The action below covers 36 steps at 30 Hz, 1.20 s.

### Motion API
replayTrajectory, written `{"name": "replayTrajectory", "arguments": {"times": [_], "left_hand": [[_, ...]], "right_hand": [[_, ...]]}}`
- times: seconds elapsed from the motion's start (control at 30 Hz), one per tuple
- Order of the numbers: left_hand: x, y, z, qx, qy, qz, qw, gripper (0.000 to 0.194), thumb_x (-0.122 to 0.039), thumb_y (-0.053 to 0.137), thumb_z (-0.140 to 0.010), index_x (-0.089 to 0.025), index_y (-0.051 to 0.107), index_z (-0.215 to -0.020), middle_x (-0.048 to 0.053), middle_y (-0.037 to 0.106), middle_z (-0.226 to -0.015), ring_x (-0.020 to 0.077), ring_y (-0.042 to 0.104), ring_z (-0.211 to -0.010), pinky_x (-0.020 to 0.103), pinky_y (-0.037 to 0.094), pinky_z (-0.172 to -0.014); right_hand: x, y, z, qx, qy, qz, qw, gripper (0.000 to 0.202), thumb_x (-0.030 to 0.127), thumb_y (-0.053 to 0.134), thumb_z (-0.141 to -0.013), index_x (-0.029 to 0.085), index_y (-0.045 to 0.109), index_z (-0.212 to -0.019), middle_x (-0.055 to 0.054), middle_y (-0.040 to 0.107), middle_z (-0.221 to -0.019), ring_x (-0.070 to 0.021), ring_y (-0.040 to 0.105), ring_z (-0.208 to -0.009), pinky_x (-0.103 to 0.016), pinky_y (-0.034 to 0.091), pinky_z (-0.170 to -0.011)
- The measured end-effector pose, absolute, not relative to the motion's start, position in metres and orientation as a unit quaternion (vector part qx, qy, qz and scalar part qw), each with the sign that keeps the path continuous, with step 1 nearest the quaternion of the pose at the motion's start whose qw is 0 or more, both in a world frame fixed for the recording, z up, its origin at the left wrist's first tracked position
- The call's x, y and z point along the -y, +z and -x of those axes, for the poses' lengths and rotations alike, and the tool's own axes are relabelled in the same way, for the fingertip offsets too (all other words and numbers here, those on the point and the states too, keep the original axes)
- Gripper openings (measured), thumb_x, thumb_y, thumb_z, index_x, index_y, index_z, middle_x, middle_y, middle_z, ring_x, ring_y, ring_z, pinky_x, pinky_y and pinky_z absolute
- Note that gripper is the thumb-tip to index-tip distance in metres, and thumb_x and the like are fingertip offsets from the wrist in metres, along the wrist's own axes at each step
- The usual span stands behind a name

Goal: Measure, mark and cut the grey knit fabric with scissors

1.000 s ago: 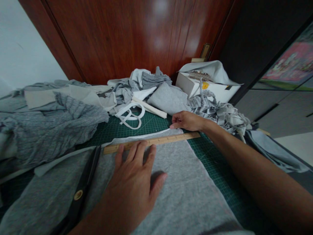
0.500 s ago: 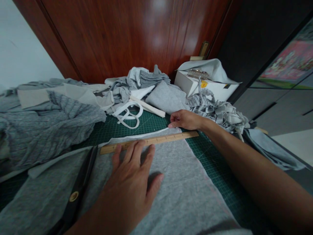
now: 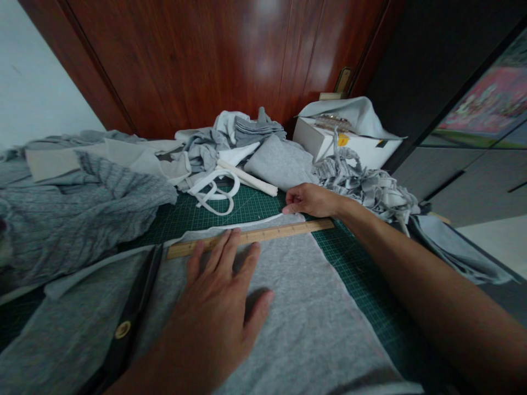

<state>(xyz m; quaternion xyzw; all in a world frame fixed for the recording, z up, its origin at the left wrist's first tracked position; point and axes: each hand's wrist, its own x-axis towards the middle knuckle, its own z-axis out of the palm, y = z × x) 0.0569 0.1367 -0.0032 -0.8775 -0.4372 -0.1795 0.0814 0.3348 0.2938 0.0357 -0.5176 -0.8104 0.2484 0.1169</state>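
A large piece of grey fabric (image 3: 296, 291) lies spread in front of me, its far edge curling up slightly. Across it, near that edge, rests a wooden ruler (image 3: 284, 231). My left hand (image 3: 224, 296) is flat with fingers spread, its fingertips on the ruler and the palm over the fabric. At the far right corner, my right hand (image 3: 308, 200) has its fingers curled, thumb and forefinger pinching the fabric's edge just beyond the ruler. Black scissors (image 3: 129, 318) with a brass pivot lie on the fabric left of my left hand, handles partly hidden by my forearm.
Beneath the fabric is a green cutting mat (image 3: 255, 203). Heaped grey cloth (image 3: 82, 197) lies on the left, and more scraps (image 3: 201, 148) pile up behind with white strips (image 3: 220, 192). A white box (image 3: 349, 145) and tangled grey strips (image 3: 366, 186) stand back right.
Almost nothing differs. The view has shifted very slightly, and both hands, the ruler and the scissors keep their places on the fabric.
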Motion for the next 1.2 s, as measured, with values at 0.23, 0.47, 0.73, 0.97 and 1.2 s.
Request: {"name": "replayTrajectory", "arguments": {"times": [0.23,0.47,0.73,0.97,1.2], "left_hand": [[-0.1368,-0.0028,-0.0569,0.446,-0.175,0.873,0.085,0.055,-0.045,0.051,-0.098,-0.017,0.06,-0.144,0.022,0.051,-0.157,0.0392,0.042,-0.151,0.068,0.035,-0.118],[-0.1378,-0.0011,-0.057,0.452,-0.166,0.873,0.076,0.057,-0.044,0.051,-0.098,-0.015,0.057,-0.147,0.022,0.048,-0.159,0.0383,0.039,-0.152,0.068,0.032,-0.12],[-0.1395,0.0032,-0.0553,0.471,-0.159,0.866,0.056,0.057,-0.045,0.054,-0.094,-0.019,0.059,-0.144,0.023,0.049,-0.158,0.0406,0.039,-0.152,0.072,0.029,-0.12],[-0.1384,0.0025,-0.0554,0.478,-0.154,0.863,0.057,0.056,-0.045,0.056,-0.094,-0.02,0.059,-0.144,0.025,0.047,-0.159,0.0441,0.038,-0.152,0.079,0.026,-0.118],[-0.1392,0.0004,-0.0543,0.477,-0.159,0.863,0.049,0.055,-0.045,0.054,-0.095,-0.022,0.057,-0.145,0.023,0.045,-0.161,0.0422,0.035,-0.154,0.077,0.024,-0.119]], "right_hand": [[-0.2956,0.0329,-0.3372,0.81,0.254,0.514,0.124,0.031,0.049,0.073,-0.084,0.019,0.065,-0.082,0.0,0.062,-0.068,-0.0161,0.052,-0.063,-0.029,0.034,-0.061],[-0.2949,0.0324,-0.3374,0.808,0.263,0.512,0.123,0.034,0.053,0.072,-0.083,0.019,0.065,-0.082,0.0,0.063,-0.068,-0.0173,0.054,-0.064,-0.03,0.036,-0.062],[-0.2939,0.0327,-0.3373,0.806,0.267,0.514,0.125,0.032,0.05,0.073,-0.084,0.019,0.065,-0.082,0.0,0.063,-0.068,-0.0165,0.053,-0.064,-0.029,0.037,-0.059],[-0.2922,0.033,-0.3365,0.801,0.273,0.517,0.129,0.032,0.05,0.072,-0.083,0.019,0.064,-0.081,0.0,0.062,-0.067,-0.0165,0.053,-0.064,-0.029,0.037,-0.059],[-0.2935,0.0327,-0.3369,0.802,0.274,0.514,0.129,0.032,0.051,0.071,-0.083,0.019,0.064,-0.081,0.0,0.062,-0.068,-0.0164,0.053,-0.065,-0.029,0.037,-0.06]]}}
